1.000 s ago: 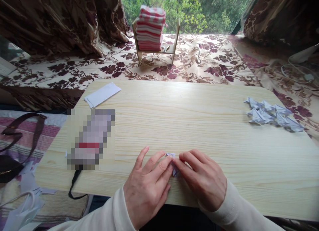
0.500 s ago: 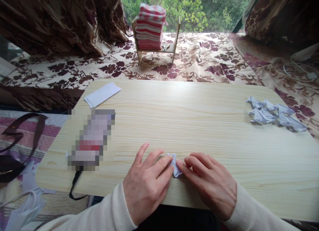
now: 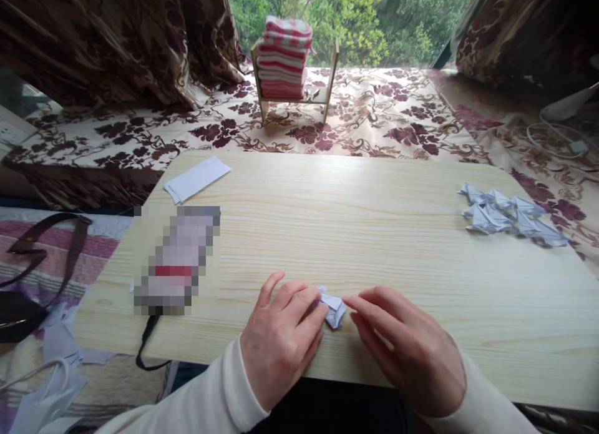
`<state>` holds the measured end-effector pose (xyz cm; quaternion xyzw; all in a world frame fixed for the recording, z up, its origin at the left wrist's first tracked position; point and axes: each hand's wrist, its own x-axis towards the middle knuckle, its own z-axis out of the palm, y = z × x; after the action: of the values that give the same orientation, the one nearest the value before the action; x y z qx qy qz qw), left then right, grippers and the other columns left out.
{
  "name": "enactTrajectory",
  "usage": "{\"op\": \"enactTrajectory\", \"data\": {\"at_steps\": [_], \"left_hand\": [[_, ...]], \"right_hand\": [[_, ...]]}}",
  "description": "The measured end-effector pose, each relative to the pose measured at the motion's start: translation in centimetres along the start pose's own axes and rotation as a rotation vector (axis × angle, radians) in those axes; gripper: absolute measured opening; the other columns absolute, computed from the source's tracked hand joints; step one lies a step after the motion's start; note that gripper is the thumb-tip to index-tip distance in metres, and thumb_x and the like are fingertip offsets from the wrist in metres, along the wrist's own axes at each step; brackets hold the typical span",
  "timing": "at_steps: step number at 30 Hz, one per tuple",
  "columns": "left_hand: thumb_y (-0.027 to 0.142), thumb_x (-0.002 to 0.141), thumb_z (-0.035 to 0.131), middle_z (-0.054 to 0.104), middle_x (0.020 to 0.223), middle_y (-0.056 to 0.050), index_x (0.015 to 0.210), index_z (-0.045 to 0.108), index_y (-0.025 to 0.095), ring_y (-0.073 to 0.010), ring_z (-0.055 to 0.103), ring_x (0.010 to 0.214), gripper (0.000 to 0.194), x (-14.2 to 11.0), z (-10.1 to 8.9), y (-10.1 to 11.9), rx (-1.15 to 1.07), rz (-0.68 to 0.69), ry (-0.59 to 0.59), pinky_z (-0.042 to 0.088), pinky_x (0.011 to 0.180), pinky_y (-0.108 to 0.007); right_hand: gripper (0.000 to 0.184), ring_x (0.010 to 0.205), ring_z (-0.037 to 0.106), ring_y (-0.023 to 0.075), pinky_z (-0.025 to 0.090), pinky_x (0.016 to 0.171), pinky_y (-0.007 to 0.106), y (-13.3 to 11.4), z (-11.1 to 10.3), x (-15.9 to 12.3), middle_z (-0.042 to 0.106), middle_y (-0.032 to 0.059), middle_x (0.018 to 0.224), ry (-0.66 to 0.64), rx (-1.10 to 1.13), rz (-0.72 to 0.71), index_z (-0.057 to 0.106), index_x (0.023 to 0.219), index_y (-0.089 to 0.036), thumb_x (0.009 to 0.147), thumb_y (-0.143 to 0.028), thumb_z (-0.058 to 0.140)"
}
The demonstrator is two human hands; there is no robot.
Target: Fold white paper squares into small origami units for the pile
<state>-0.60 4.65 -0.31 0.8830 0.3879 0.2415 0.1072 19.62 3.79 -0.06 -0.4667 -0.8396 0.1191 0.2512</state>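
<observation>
A small piece of folded white paper [image 3: 333, 309] lies near the front edge of the light wooden table. My left hand [image 3: 285, 334] grips its left side between thumb and fingertips, with the little finger raised; those fingers cover part of the paper. My right hand [image 3: 407, 340] is at the paper's right side. Its index fingertip is right by the upper right edge, and whether it touches cannot be made out. The right thumb stands apart from the index finger, with nothing between them.
Several folded white paper shapes [image 3: 510, 214] sit at the table's right. At the left are flat paper strips [image 3: 197, 179] and a blurred-out phone-like object [image 3: 178, 259] with a black cable [image 3: 146, 340]. Behind the table, a small wooden rack [image 3: 333, 78] holds folded striped cloths [image 3: 284, 58].
My right hand has drawn slightly right, and its thumb and index finger have parted. More of the folded paper shows, with a flap standing out on top. The view has shifted a little.
</observation>
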Motion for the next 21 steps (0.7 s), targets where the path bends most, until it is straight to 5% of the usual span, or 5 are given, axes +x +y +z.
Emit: {"op": "enactTrajectory", "data": {"at_steps": [6, 21], "left_hand": [[0.013, 0.087, 0.049, 0.068, 0.095, -0.005, 0.093, 0.063, 0.015, -0.0193, 0.055, 0.088, 0.016, 0.5, 0.2, 0.0, -0.045, -0.036, 0.063, 0.036, 0.090, -0.042], [0.016, 0.087, 0.050, 0.062, 0.079, -0.006, 0.089, 0.067, 0.013, -0.0193, 0.049, 0.077, 0.018, 1.4, 0.2, -0.3, -0.115, -0.089, -0.015, 0.040, 0.078, -0.040]], "right_hand": [[0.015, 0.074, 0.056, 0.0188, 0.048, 0.064, 0.030, -0.9, 1.9, 0.1, 0.061, 0.0082, 0.083, -0.011, 0.041, 0.064, 0.062, 0.093, -0.015, 0.090, -0.018, 0.048], [0.022, 0.071, 0.054, 0.0200, 0.047, 0.060, 0.030, -0.6, 1.2, 1.1, 0.060, 0.0086, 0.079, -0.120, -0.004, 0.050, 0.062, 0.085, -0.015, 0.090, -0.013, 0.041]]}}
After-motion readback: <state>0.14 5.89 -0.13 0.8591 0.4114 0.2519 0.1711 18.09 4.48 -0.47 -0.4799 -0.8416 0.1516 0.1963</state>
